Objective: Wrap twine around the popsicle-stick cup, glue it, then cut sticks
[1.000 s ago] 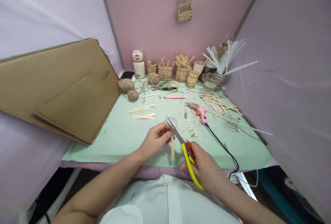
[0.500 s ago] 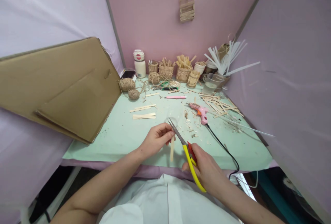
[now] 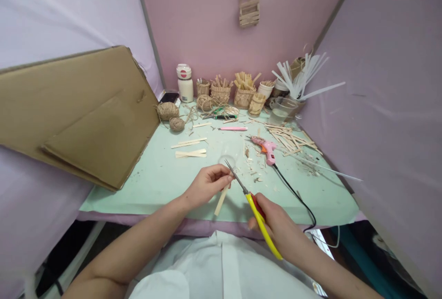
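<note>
A flat wooden craft stick (image 3: 221,201) is pinched in my left hand (image 3: 211,184), its long end slanting down toward the table's front edge. My right hand (image 3: 272,220) grips long-nose pliers (image 3: 263,228) with yellow and red handles. Their thin jaws point up and left, right beside my left fingertips; whether they touch the stick is hard to tell. Beyond my hands lies a clear round disc or roll (image 3: 227,158). Several pale craft sticks (image 3: 190,153) lie to the left of it.
A pink glue gun (image 3: 265,147) with a black cord lies right of centre. Behind are a pink craft knife (image 3: 233,129), twine balls (image 3: 168,111), stick-filled baskets (image 3: 243,98) and a stick pile (image 3: 292,139). A cardboard sheet (image 3: 100,129) leans at left; glue sticks (image 3: 304,78) stand at right.
The craft stick's lower end has swung left, from nearly upright to slanted. The pliers' handles have shifted slightly right and down with my right hand, and the view has moved a little.
</note>
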`<state>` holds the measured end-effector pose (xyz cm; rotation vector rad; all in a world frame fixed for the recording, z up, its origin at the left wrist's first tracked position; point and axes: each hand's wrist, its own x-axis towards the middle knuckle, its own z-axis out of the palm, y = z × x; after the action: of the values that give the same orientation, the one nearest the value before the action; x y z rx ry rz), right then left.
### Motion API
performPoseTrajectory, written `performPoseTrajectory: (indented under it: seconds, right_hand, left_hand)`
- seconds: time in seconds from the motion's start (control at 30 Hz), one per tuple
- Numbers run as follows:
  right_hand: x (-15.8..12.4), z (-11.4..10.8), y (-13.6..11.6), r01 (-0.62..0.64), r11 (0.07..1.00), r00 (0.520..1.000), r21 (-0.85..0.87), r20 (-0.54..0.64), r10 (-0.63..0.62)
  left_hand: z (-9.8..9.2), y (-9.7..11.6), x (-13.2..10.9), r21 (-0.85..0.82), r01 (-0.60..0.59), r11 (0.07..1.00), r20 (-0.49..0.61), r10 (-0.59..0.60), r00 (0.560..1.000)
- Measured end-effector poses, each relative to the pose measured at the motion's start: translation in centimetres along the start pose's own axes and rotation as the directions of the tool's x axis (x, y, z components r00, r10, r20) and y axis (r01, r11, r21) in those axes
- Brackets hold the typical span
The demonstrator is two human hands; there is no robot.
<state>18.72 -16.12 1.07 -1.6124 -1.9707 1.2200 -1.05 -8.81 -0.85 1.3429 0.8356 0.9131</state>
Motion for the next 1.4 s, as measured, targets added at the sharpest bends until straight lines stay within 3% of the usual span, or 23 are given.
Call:
performPoseTrajectory:
  seconds: [0.2,0.47,1.03,1.23,1.4]
  right_hand:
    - [-0.32,-0.54,-0.35,-0.053,0.997,0.996,0.048,0.076,0.049]
    - [-0.47,-0.45,0.35,0.002,0.990,0.994,0.141,0.107,-0.017]
    - [-0.75,-0.64,0.64,0.004,0.979,0.985,0.202,0.167,-0.038]
    - [-0.66,-0.76,0.41,0.007,0.985,0.987,0.172,0.155,-0.034]
    - [-0.76,-1.02,-0.02,-0.052,0.997,0.988,0.051,0.150,0.044]
  left_hand:
    - [-0.17,0.25,0.20,-0.031,0.063,0.998,0.013,-0.063,0.998]
    - [-0.20,0.27,0.11,-0.030,0.106,0.994,0.015,-0.105,0.994]
    - [-0.29,0.45,0.06,-0.002,0.158,0.987,0.060,-0.158,0.986]
    - [-0.21,0.75,0.06,-0.002,0.161,0.987,0.058,-0.161,0.985]
    - [-0.13,1.02,0.08,0.043,0.162,0.986,0.075,-0.165,0.983]
